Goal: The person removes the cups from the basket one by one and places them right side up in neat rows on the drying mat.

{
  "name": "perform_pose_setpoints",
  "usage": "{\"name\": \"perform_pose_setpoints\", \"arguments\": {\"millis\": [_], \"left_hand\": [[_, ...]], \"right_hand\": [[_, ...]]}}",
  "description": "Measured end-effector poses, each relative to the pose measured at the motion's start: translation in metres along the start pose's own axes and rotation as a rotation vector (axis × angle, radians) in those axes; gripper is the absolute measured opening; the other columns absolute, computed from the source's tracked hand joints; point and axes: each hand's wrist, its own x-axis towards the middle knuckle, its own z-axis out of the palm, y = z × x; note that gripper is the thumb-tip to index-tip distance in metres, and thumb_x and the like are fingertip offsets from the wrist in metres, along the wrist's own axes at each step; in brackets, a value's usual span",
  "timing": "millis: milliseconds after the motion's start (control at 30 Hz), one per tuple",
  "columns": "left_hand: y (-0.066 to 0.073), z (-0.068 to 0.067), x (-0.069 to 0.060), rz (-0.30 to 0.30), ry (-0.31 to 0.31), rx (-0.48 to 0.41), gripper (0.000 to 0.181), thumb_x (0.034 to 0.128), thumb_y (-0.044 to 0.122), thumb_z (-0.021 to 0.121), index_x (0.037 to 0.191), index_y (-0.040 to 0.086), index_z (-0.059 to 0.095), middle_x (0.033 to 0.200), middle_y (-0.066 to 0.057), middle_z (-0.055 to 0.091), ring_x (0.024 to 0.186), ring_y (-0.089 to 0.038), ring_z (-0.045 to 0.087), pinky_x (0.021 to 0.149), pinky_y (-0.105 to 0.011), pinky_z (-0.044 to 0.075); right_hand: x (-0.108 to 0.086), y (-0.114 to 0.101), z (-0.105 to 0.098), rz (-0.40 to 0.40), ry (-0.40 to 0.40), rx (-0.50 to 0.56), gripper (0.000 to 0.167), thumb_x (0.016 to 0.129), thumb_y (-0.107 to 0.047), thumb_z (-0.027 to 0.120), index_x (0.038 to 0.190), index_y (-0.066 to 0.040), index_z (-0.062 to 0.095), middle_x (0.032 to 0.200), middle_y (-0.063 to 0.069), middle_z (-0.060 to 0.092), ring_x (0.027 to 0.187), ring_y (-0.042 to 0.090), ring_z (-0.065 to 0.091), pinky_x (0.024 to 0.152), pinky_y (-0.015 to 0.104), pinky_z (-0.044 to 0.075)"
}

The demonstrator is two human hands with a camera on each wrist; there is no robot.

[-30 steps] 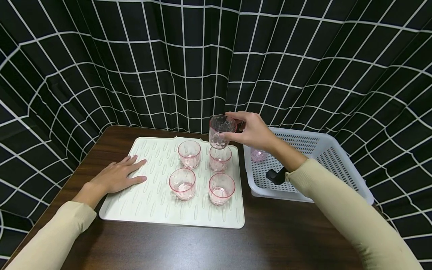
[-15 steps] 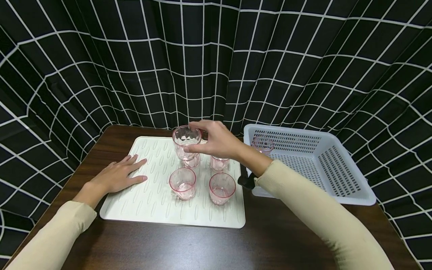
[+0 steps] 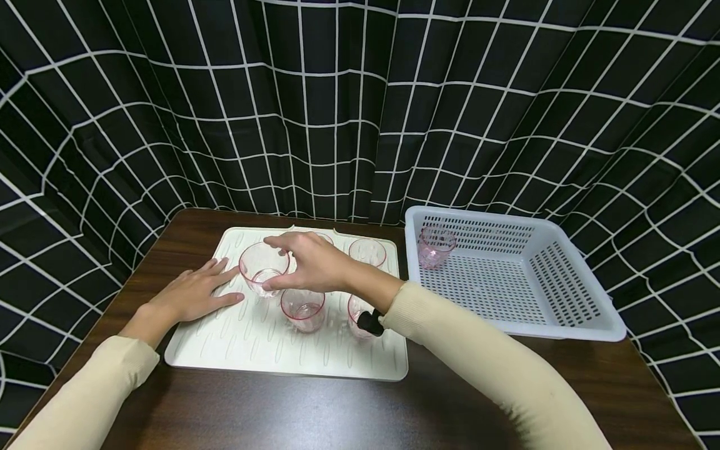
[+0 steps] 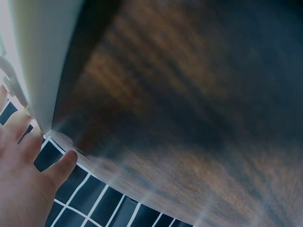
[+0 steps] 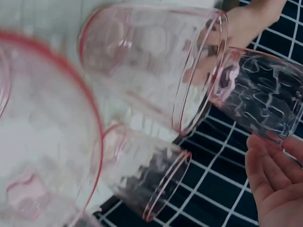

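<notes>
My right hand (image 3: 312, 259) grips a clear glass (image 3: 260, 270) with a pink rim, thumb on the near side and fingers on the far side. It is above the white ribbed mat (image 3: 225, 340), to the left of the other glasses. In the right wrist view the fingers touch the held glass (image 5: 260, 94). A near glass (image 3: 304, 311) stands on the mat, and another near glass (image 3: 357, 309) is partly behind my right wrist. The far right glass (image 3: 367, 250) shows its rim; the far middle one is mostly hidden. My left hand (image 3: 194, 294) rests spread on the mat's left part.
A pale blue-grey perforated basket (image 3: 540, 331) stands right of the mat, with one pink glass (image 3: 435, 247) in its left end. The dark wooden table (image 3: 270, 412) runs along the front. A black curtain (image 3: 337, 112) with white grid lines hangs behind.
My right hand has carried the glass from above the far right glass leftward and down, past the far middle glass, toward my left hand. The left hand has stayed in place.
</notes>
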Motion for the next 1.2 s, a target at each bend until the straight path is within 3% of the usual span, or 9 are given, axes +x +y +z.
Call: {"name": "perform_pose_setpoints", "arguments": {"millis": [233, 467, 667, 1200], "left_hand": [[-0.001, 0.001, 0.0, 0.017, 0.0, 0.005, 0.081, 0.0959, 0.065, 0.046, 0.148, 0.004, 0.045, 0.157, -0.027, 0.029, 0.145, -0.05, 0.022, 0.108, -0.073, 0.022], [-0.002, -0.002, 0.0, 0.029, 0.001, 0.016, 0.077, 0.0964, 0.065, 0.045, 0.152, 0.012, 0.041, 0.157, -0.028, 0.029, 0.144, -0.051, 0.021, 0.106, -0.074, 0.023], [-0.001, -0.004, 0.0, 0.037, 0.006, 0.023, 0.075, 0.0971, 0.065, 0.043, 0.154, 0.016, 0.039, 0.158, -0.027, 0.028, 0.144, -0.051, 0.021, 0.107, -0.074, 0.023], [-0.002, -0.001, -0.001, 0.037, 0.003, 0.016, 0.074, 0.0975, 0.064, 0.044, 0.154, 0.016, 0.039, 0.158, -0.027, 0.028, 0.144, -0.051, 0.022, 0.106, -0.075, 0.022]], "right_hand": [[0.008, -0.01, 0.018, -0.002, -0.087, -0.033, 0.076, 0.086, -0.043, 0.078, 0.145, -0.005, 0.049, 0.138, 0.006, 0.061, 0.118, 0.013, 0.062, 0.102, 0.025, 0.045], [0.01, -0.012, 0.034, -0.004, -0.137, -0.066, 0.076, 0.087, -0.04, 0.077, 0.146, -0.003, 0.048, 0.141, 0.008, 0.058, 0.132, 0.015, 0.051, 0.109, 0.024, 0.038], [0.009, -0.01, 0.044, 0.004, -0.177, -0.086, 0.074, 0.087, -0.037, 0.078, 0.146, -0.004, 0.048, 0.138, 0.009, 0.06, 0.131, 0.016, 0.053, 0.109, 0.023, 0.038], [0.011, -0.012, 0.041, 0.02, -0.262, -0.1, 0.077, 0.091, -0.041, 0.073, 0.15, -0.003, 0.042, 0.146, 0.01, 0.052, 0.137, 0.016, 0.046, 0.112, 0.024, 0.034]]}}
